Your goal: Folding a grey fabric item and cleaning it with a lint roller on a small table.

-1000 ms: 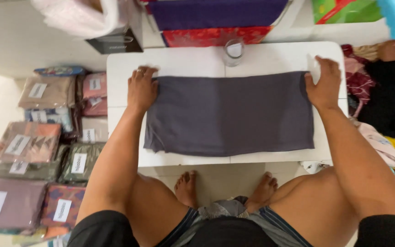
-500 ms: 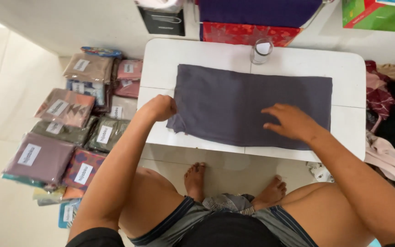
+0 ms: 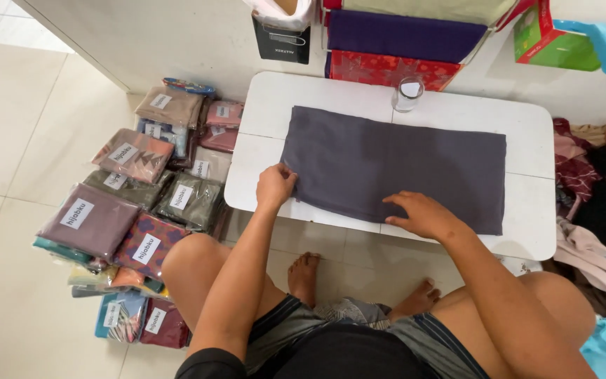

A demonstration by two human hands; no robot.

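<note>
The left hand is closed on the near left corner of the grey cloth, fingers curled over its edge in a pinch. The right hand holds nothing: it lies flat and open, palm down, pressing the cloth's near edge a little right of the middle. The cloth itself lies folded and spread as a long rectangle across the white table, covering most of the top.

A likely slip is the fold skewing: if the pinched corner is pulled while the flat hand presses unevenly, the thin fabric could wrinkle or slide off square. The drinking glass stands at the cloth's far edge, touching or just beside it, so a tug on the fabric might tip it.

Both forearms reach forward from the seated person's knees. The left wrist is bent down over the corner, and the right arm comes in at a slant with fingers spread. Left of the table, on the floor, lie stacked packets of wrapped fabric.
</note>
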